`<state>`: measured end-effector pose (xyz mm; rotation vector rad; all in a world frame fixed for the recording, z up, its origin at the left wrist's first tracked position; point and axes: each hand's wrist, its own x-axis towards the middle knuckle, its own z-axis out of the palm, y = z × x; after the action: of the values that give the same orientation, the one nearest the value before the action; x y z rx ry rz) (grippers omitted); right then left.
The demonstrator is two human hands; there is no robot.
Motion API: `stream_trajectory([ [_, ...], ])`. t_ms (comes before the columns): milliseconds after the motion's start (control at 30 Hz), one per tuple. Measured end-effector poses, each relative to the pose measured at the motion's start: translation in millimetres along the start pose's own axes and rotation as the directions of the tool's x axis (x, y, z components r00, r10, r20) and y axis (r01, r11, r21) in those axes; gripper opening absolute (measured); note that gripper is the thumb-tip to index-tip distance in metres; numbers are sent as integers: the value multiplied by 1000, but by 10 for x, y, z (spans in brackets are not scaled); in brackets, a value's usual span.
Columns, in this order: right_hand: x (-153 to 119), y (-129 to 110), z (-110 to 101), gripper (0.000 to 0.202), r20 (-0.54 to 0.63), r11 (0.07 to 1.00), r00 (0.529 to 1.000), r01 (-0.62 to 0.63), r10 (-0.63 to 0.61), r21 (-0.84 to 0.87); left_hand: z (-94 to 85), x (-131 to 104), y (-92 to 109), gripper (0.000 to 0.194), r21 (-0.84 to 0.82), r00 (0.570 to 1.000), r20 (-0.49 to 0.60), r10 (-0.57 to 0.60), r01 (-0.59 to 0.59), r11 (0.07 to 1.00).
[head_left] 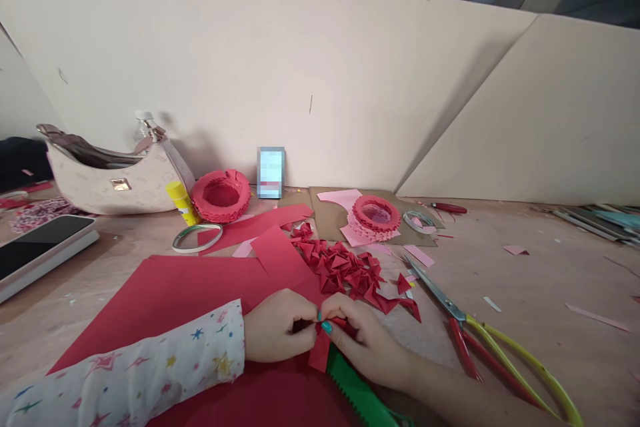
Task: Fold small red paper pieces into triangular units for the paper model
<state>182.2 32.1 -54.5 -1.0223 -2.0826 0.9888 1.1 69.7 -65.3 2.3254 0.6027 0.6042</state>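
Observation:
My left hand (280,325) and my right hand (367,341) meet at the front middle, fingertips pinched together on a small red paper strip (319,352). The strip's lower end hangs below the fingers; its upper part is mostly hidden by them. A green tool with a serrated edge (357,390) lies under my right hand. Beneath my left forearm are large red paper sheets (185,293). Just beyond my hands is a heap of small folded red paper pieces (345,267). To the right lie scissors (447,300) with yellow handles, and red handles beside them.
A red folded-paper bowl (220,197), glue stick (183,203) and tape roll (197,238) sit left. A pink-and-red paper ring (376,217) rests on cardboard (327,217), near another tape roll (419,221). A phone (271,173) leans on the wall. A handbag (117,180) stands far left.

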Motion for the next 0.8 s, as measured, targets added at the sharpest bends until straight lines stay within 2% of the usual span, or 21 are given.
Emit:
stream_trajectory([
  [333, -16, 75, 23, 16, -25, 980, 993, -110, 116, 167, -30, 18, 35, 19, -112, 996, -13, -93, 91, 990],
  [533, 11, 85, 27, 7, -128, 992, 987, -86, 98, 96, -36, 21, 41, 19, -216, 987, 12, -158, 157, 964],
  [800, 28, 99, 44, 7, -150, 996, 985, -72, 80, 58, -33, 9, 6, 25, -379, 974, 91, -209, 228, 897],
])
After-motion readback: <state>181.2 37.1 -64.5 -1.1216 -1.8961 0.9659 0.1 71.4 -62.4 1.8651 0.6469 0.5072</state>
